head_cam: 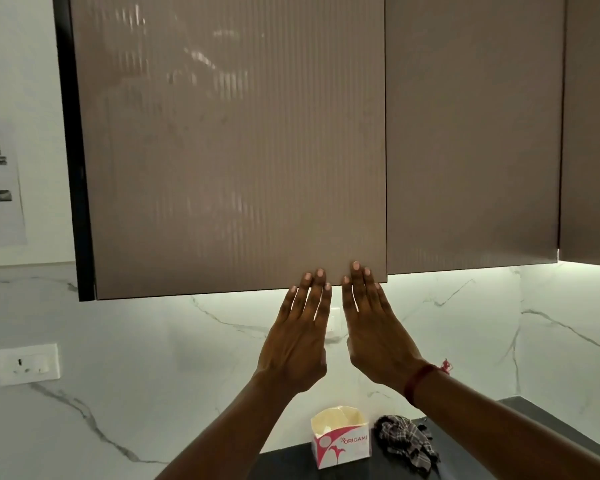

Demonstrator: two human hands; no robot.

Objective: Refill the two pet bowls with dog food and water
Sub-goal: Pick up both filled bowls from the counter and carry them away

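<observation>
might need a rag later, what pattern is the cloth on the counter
Dark grey-and-white check; the crumpled cloth shows in the head view, lower right.

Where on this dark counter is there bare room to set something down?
Dark counter is bare left of the Origami carton, up to the left forearm. A thin strip runs right of the checked cloth, along the marble backsplash. Carton and cloth sit close together: crowded there.

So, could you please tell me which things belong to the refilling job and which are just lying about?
In use: left hand, right hand, both at the lower edge of the cabinet door.
Lying about: Origami box, checked cloth, wall socket.
</observation>
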